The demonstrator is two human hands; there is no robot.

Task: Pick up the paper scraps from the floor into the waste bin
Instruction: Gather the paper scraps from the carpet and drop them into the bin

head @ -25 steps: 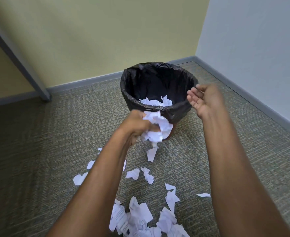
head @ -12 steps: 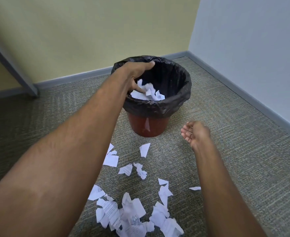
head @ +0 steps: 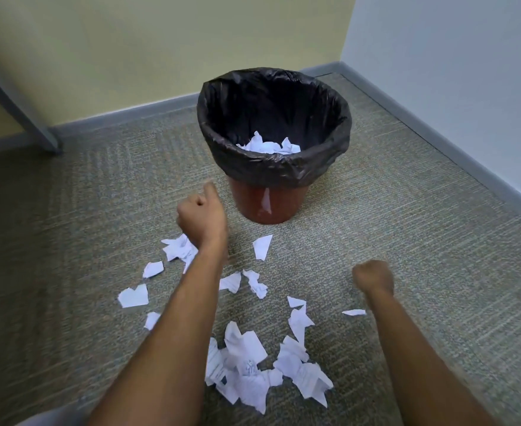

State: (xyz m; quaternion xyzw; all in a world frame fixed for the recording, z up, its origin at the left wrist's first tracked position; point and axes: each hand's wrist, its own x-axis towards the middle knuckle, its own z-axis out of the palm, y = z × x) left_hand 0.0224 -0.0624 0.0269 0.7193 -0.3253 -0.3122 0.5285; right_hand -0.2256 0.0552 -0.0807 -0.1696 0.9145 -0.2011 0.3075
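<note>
Many white paper scraps point(head: 247, 373) lie strewn on the carpeted floor point(head: 406, 241), thickest at its near edge. Above them, the left hand point(head: 202, 218) and right hand point(head: 373, 276) are both curled closed (neither shows any paper in its grip). Farther back, near the corner, stands the waste bin point(head: 265, 204), black-lined, with crumpled scraps inside.

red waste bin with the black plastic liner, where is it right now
In the head view the red waste bin with the black plastic liner stands upright on the carpet near the room's corner, just beyond the left hand.
</note>
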